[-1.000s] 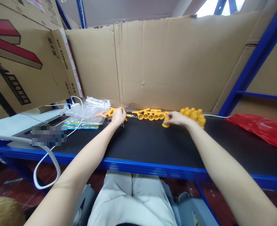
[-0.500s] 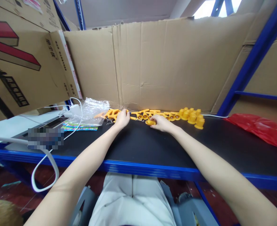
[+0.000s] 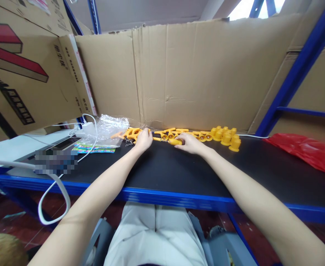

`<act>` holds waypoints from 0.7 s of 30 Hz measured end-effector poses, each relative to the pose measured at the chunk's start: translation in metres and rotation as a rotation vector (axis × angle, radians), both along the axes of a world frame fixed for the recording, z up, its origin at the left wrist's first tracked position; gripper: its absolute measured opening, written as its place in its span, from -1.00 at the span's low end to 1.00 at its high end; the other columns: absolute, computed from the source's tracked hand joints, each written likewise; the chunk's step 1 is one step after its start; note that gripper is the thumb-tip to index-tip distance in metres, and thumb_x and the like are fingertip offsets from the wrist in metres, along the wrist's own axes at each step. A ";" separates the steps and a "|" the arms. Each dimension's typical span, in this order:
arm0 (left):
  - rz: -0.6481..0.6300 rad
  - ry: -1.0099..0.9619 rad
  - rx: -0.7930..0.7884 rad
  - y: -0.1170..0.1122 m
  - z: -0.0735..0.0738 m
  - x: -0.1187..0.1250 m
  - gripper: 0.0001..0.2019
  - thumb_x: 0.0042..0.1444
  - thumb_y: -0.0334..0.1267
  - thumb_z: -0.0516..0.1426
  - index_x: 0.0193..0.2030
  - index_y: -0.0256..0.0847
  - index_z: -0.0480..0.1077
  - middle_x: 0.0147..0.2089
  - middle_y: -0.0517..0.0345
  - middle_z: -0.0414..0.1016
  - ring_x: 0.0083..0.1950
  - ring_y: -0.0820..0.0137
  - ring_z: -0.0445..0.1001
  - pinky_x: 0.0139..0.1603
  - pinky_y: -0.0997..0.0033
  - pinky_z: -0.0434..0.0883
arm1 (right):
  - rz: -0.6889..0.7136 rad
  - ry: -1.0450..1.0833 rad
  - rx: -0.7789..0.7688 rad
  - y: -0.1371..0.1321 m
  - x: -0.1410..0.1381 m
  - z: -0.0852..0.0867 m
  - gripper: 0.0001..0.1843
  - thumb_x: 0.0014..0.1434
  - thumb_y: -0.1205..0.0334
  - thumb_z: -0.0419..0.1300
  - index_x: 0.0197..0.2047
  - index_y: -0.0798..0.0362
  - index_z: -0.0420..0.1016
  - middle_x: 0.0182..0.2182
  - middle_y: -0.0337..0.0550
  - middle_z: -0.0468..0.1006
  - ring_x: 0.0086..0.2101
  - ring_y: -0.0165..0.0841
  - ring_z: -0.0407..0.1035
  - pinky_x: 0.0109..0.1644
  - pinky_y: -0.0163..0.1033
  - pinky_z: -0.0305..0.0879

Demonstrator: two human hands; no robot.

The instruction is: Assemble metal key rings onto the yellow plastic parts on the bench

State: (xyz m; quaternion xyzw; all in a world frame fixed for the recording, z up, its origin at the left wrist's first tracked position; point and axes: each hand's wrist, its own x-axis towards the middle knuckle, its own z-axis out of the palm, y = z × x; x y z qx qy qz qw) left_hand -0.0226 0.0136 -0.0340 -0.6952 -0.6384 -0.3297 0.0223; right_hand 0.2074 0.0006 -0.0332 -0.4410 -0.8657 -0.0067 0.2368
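My left hand (image 3: pixel 145 140) is closed on a thin yellow plastic rod (image 3: pixel 157 139), whose end sticks out to the right. In my right hand (image 3: pixel 190 143) is a yellow plastic piece (image 3: pixel 175 141) with a rounded body, gripped between thumb and fingers. Small metal chain links show between the two held pieces; I cannot tell whether they join them. Left of my left hand lies a pile of yellow-orange plastic parts (image 3: pixel 129 133) with little chains. Behind my right hand is a row of yellow parts with cup-shaped ends (image 3: pixel 206 136).
Several yellow bell-shaped cups (image 3: pixel 225 139) stand to the right, before a red plastic bag (image 3: pixel 303 151). Clear plastic bags (image 3: pixel 107 129), a white cable (image 3: pixel 65 199) and a pixelated device are on the left. A cardboard wall (image 3: pixel 206 74) closes the back of the black shelf (image 3: pixel 173 173).
The yellow piece in my right hand has turned and risen slightly, bringing it closer in line with the rod. My left hand has hardly moved.
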 end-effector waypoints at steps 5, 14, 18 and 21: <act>0.042 0.014 -0.008 -0.002 0.002 -0.002 -0.76 0.21 -0.30 -0.12 -0.20 -0.33 0.32 -0.14 -0.17 0.48 -0.07 0.19 0.43 -0.05 0.28 0.30 | -0.002 -0.017 -0.007 0.000 0.003 0.003 -0.66 0.01 0.19 0.24 -0.12 0.13 0.49 -0.25 -0.03 0.48 -0.25 -0.27 0.35 -0.13 -0.17 0.23; -0.020 0.004 -0.039 -0.002 -0.002 0.006 -0.75 0.21 -0.28 -0.11 -0.20 -0.31 0.35 -0.18 -0.13 0.49 -0.08 0.21 0.44 -0.04 0.29 0.31 | -0.004 0.026 -0.001 -0.009 -0.005 0.005 -0.63 0.06 0.16 0.21 -0.06 0.11 0.48 -0.25 -0.03 0.42 -0.34 -0.34 0.31 -0.15 -0.18 0.24; -0.140 -0.053 -0.033 -0.006 -0.002 0.012 -0.66 0.23 -0.29 -0.13 0.06 -0.37 0.27 -0.01 -0.16 0.43 0.07 0.26 0.37 0.08 0.32 0.25 | -0.028 0.063 -0.035 -0.008 -0.004 0.005 -0.63 0.08 0.16 0.18 -0.05 0.13 0.49 -0.27 -0.02 0.44 -0.34 -0.33 0.31 -0.16 -0.20 0.25; -0.263 -0.070 -0.034 -0.010 -0.004 0.011 -0.46 0.19 -0.19 -0.05 0.27 -0.39 0.00 0.12 -0.21 0.32 0.18 0.23 0.26 0.13 0.30 0.21 | -0.058 0.092 -0.061 -0.005 -0.002 0.004 -0.65 0.09 0.16 0.18 -0.07 0.10 0.50 -0.26 -0.04 0.45 -0.34 -0.34 0.32 -0.18 -0.20 0.25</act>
